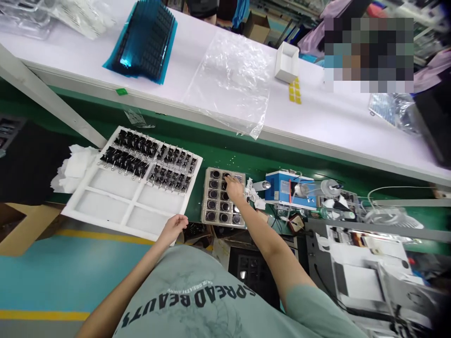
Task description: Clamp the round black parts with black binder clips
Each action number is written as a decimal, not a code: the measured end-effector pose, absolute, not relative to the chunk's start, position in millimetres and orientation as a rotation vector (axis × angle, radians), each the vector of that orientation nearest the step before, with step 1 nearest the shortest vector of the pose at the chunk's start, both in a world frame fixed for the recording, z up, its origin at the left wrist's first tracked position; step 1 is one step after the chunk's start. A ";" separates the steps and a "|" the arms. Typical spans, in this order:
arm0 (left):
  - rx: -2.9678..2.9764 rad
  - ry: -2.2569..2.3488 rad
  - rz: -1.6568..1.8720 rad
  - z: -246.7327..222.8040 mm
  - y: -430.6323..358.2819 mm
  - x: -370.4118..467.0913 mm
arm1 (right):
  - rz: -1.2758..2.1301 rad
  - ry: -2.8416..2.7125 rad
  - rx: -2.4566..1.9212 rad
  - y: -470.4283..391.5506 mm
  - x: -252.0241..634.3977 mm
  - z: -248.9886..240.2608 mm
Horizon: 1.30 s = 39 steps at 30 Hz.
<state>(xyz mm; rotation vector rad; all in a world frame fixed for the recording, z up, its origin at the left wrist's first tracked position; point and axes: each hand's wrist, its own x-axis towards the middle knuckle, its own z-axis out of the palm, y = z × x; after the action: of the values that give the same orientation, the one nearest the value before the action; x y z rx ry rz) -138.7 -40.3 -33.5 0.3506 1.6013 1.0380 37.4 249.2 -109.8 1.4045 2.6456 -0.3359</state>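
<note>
My right hand (234,188): over clear tray (218,200), far end. My left hand (174,225): near white tray (131,205). Both grips: cannot tell.

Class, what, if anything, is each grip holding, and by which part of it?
The right grip is over the compartment tray of dark round pieces; whether it holds one, and where, cannot be told. Nothing visible is held in the left grip.

At mid-frame, round black parts (210,216) in a clear tray (219,199) were partly covered by the right hand (234,188). At left, black binder clips (123,162) were lined up in the upper compartments of a white tray (131,206), its lower right corner overlapped by the left hand (175,226).
</note>
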 end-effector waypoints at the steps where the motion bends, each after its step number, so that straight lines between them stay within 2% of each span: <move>1: 0.415 1.612 1.019 -35.0 -36.2 -139.8 | -0.352 2.648 1.445 247.6 36.3 -109.5; 5: 0.821 1.853 0.954 -36.3 -6.3 -152.8 | -0.498 2.713 1.653 229.3 38.4 -102.2; 9: 1.212 2.263 0.769 -35.2 43.9 -177.3 | -0.836 2.664 1.901 164.7 59.3 -96.5; 15: 1.286 2.385 0.380 -47.2 92.4 -185.6 | -1.319 2.428 1.975 29.0 101.6 -106.1; 19: 1.293 2.493 0.286 -46.5 97.4 -183.8 | -1.496 2.300 2.025 -6.1 116.6 -104.0; 21: 1.252 2.546 0.381 -36.8 93.1 -185.5 | -1.577 2.273 2.046 -1.7 117.0 -96.1; 24: 1.065 2.465 0.770 -11.9 77.7 -181.0 | -1.810 2.199 2.078 20.1 102.0 -75.4; 27: 0.734 1.966 1.189 16.7 57.0 -157.0 | -2.401 1.948 1.927 44.7 70.0 -45.8; 30: 0.461 1.497 1.301 39.3 37.4 -123.6 | -2.899 1.652 1.619 62.2 42.2 -16.4; 35: 0.281 1.249 1.426 51.4 19.0 -97.7 | -2.785 1.659 1.926 65.6 46.1 5.4; 39: 0.233 1.181 1.417 39.8 21.0 -88.7 | -2.689 1.814 1.934 60.0 69.1 8.7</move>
<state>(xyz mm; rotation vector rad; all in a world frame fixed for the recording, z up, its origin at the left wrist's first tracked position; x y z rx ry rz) -88.7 21.0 39.8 0.2329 1.1806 1.4167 69.1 60.0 8.7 1.9338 1.8143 -2.6891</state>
